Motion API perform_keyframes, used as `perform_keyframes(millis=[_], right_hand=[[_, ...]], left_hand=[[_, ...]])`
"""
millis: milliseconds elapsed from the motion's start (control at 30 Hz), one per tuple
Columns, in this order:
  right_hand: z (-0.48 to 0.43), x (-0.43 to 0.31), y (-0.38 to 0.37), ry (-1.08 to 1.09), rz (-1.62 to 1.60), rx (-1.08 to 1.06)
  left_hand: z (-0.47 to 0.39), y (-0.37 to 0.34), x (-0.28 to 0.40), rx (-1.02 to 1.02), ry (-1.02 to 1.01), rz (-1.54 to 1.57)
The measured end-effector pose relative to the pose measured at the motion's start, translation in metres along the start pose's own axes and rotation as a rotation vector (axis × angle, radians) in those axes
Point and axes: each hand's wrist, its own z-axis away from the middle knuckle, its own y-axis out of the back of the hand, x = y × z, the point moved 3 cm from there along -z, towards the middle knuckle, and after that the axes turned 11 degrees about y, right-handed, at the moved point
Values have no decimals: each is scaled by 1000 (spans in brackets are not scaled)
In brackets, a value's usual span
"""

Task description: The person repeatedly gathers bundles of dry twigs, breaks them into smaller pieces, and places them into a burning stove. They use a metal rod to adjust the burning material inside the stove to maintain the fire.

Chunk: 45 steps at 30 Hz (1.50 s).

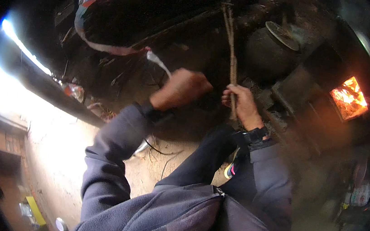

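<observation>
My right hand is closed round the lower part of some thin sticks, which stand up and away from me in the dark. To its left, my left hand is curled and blurred by motion. A pale strip, seemingly plastic or cloth, runs from the upper left to a white end beside my left hand; whether the fingers grip it cannot be made out. Between the two hands there is a gap.
Right of the hands, a fire burns in the square opening of a stove. A large dark pot with a round lid sits above. Bright light enters at left. A yellow object lies at lower left.
</observation>
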Motion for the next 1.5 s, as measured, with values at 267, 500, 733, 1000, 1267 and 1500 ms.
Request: perform_keyframes(millis=[267, 500, 733, 1000, 1267, 1500], right_hand=[[40, -32, -2, -263, -738, -164], [61, -22, -12, -345, -846, -25], [58, -9, -11, -340, -744, -108], [54, -2, -13, -357, -731, -134], [54, -1, -14, -353, -706, -103], [51, -1, -14, -353, -630, -110]], left_hand=[[54, 135, -94, 507, 241, -916], [31, 149, -101, 409, 242, -908], [19, 155, -107, 27, 357, -877], [89, 184, -89, 79, 111, -827], [139, 210, -121, -71, 258, -950], [70, 173, -126, 228, 461, -281]])
